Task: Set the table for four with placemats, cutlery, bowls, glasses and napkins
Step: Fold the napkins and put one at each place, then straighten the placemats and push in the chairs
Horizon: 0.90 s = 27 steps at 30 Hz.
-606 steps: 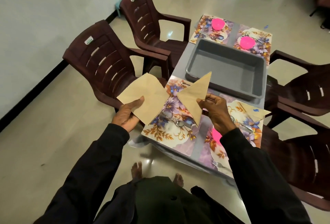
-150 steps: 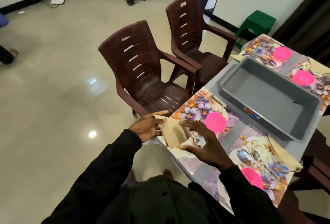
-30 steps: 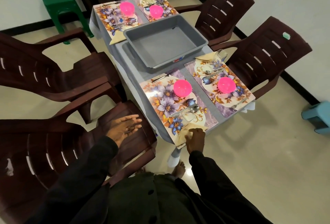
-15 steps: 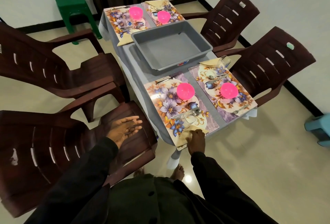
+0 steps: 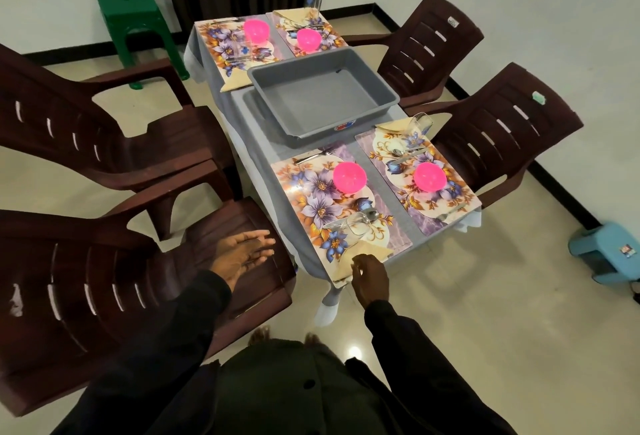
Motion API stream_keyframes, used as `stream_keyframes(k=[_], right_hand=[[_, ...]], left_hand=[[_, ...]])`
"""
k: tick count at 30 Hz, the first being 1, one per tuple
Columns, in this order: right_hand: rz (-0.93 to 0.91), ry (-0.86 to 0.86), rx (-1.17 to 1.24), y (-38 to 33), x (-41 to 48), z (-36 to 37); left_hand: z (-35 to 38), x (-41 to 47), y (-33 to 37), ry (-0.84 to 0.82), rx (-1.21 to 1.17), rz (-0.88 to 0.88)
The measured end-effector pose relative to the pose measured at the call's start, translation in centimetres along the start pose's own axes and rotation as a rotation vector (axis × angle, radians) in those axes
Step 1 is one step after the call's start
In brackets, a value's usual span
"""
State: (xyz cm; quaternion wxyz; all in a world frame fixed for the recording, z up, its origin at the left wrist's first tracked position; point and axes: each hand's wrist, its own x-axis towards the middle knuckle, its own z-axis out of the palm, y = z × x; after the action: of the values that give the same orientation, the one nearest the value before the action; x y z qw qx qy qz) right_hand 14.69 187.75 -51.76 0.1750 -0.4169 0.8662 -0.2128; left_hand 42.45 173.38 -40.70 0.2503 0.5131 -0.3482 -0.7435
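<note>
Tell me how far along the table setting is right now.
Nearly finished. All four floral placemats carry a pink bowl, like the nearest bowl, and the grey tub is empty. The right hand rests on the last napkin; the left hand is free. Only settling that napkin seems left.

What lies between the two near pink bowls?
Head view: between the left bowl and the right bowl, only placemat edges and a bare grey table strip.
</note>
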Motion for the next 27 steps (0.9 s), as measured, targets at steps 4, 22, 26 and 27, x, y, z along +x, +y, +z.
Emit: stream_keyframes(k=[4,22,26,27], right_hand=[[-0.09,-0.005,0.04,-0.5,-0.6,-1.7],[-0.361,-0.131,0.31,-8.0,-0.2,-7.6],[-0.462,-0.131,0.244,-10.8,-0.2,-7.2],[-0.488,-0.139,0.237,-11.7,-0.4,-7.0]], left_hand=[[1.6,-0.6,-1.0,0.03,0.043,0.033],[3.9,-4.6,-1.7,0.195,0.328,0.28],[1.9,-6.1,-1.2,0.202,0.371,0.351],[1.0,-6.5,-1.1,0.204,0.385,0.366]])
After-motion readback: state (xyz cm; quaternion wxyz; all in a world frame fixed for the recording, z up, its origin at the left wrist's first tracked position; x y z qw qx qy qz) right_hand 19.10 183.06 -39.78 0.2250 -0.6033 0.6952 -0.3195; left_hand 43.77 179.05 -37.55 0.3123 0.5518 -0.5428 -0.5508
